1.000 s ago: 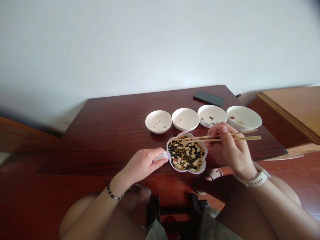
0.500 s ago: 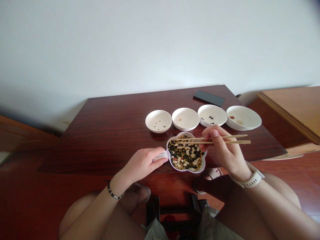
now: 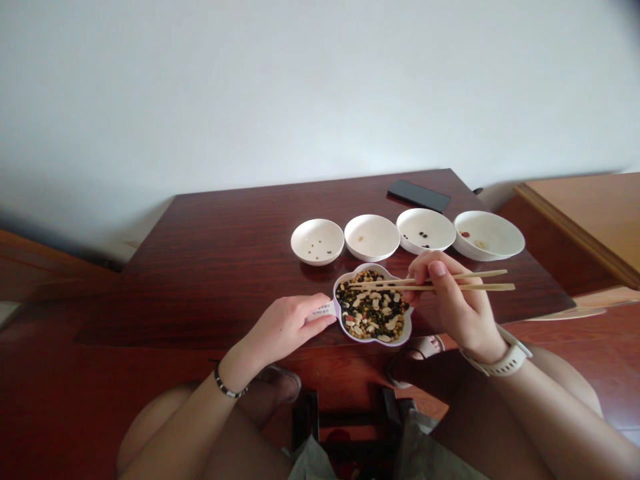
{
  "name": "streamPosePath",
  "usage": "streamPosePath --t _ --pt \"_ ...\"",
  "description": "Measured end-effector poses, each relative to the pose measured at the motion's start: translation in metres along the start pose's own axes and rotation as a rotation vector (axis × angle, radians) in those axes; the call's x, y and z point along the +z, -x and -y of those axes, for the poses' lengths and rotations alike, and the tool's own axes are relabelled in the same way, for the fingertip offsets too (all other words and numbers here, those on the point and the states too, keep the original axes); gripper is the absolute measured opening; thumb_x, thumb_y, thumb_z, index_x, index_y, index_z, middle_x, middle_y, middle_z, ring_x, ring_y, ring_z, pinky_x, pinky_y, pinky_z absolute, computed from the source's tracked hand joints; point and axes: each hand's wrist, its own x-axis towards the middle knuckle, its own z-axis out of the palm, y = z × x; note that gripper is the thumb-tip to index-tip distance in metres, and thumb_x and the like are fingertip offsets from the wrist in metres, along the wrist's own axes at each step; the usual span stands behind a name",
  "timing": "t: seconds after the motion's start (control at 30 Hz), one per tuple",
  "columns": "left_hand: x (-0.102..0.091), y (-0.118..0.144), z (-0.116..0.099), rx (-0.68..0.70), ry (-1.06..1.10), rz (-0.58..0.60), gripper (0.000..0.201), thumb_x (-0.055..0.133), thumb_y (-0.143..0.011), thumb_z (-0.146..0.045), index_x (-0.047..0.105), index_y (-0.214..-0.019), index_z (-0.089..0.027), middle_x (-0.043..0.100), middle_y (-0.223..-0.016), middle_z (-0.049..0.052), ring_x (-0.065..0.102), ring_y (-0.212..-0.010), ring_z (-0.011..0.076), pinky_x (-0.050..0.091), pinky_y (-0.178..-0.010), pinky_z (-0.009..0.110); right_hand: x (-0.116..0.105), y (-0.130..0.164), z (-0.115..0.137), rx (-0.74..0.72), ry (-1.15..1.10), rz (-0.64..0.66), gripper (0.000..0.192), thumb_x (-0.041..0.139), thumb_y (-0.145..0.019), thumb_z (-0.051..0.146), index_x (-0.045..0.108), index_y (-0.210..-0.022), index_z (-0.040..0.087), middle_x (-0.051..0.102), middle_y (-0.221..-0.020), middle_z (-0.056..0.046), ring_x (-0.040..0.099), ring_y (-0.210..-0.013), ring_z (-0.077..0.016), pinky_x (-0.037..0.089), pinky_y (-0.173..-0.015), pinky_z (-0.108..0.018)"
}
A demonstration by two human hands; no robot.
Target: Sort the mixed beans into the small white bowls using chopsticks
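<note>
Chopsticks (image 3: 450,281), a pale wooden pair, lie nearly level in my right hand (image 3: 453,303) at centre-right of the frame, fingers pinched around them midway so the tips reach left over the lavender flower-shaped dish (image 3: 373,311) below centre. From my remote seat I judge the grip is set for picking single pieces. My left hand (image 3: 287,327), left of the dish, has its fingers pressed together on the small labelled white tab (image 3: 325,310) at the rim, apparently steadying it on the dark red wooden surface (image 3: 225,267). The dish brims with mixed beans, black, green, tan and cream. Above it runs a row of four white bowls: green beans in the first (image 3: 317,241), tan specks in the second (image 3: 372,237), black beans in the third (image 3: 425,231), a red one in the fourth (image 3: 489,234). A black phone (image 3: 419,196) lies beyond.
</note>
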Motion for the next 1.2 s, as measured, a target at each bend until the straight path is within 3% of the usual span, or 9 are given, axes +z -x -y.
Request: streamPosePath --t 0.17,0.47,0.77,1.2 --pt "0.000 0.000 0.000 0.011 -0.006 -0.004 0.026 0.056 -0.110 -0.045 0.063 -0.099 -0.022 0.071 -0.088 0.000 0.066 -0.077 0.0173 0.039 -0.070 0.028 -0.001 -0.001 0.000 -0.013 0.109 -0.030 0.029 0.051 -0.111 0.043 0.064 -0.092 0.024 0.061 -0.081 -0.004 0.061 -0.071 -0.0201 0.047 -0.065 -0.038" --pt "0.001 0.000 -0.001 0.017 0.010 -0.017 0.024 0.057 -0.110 -0.043 0.066 -0.102 -0.022 0.074 -0.092 0.001 0.069 -0.081 0.0185 0.041 -0.072 0.028 -0.001 0.004 0.007 -0.061 0.111 0.185 0.032 0.049 -0.111 0.039 0.064 -0.089 0.023 0.061 -0.085 -0.005 0.060 -0.073 -0.0197 0.046 -0.066 -0.037" --pt "0.001 0.000 0.000 0.019 0.005 -0.018 0.024 0.058 -0.109 -0.043 0.066 -0.101 -0.022 0.074 -0.090 0.001 0.069 -0.080 0.0184 0.042 -0.072 0.028 -0.001 -0.002 0.004 -0.011 0.001 -0.029 0.034 0.048 -0.113 0.040 0.064 -0.089 0.022 0.061 -0.080 -0.002 0.061 -0.067 -0.0165 0.047 -0.064 -0.034" --pt "0.001 0.000 0.001 0.032 -0.014 -0.022 0.026 0.056 -0.110 -0.044 0.065 -0.101 -0.022 0.074 -0.091 0.001 0.068 -0.079 0.0177 0.041 -0.071 0.028 0.004 0.002 -0.004 0.080 -0.031 0.020 0.031 0.051 -0.111 0.044 0.064 -0.092 0.023 0.063 -0.079 -0.003 0.062 -0.070 -0.0190 0.048 -0.064 -0.034"
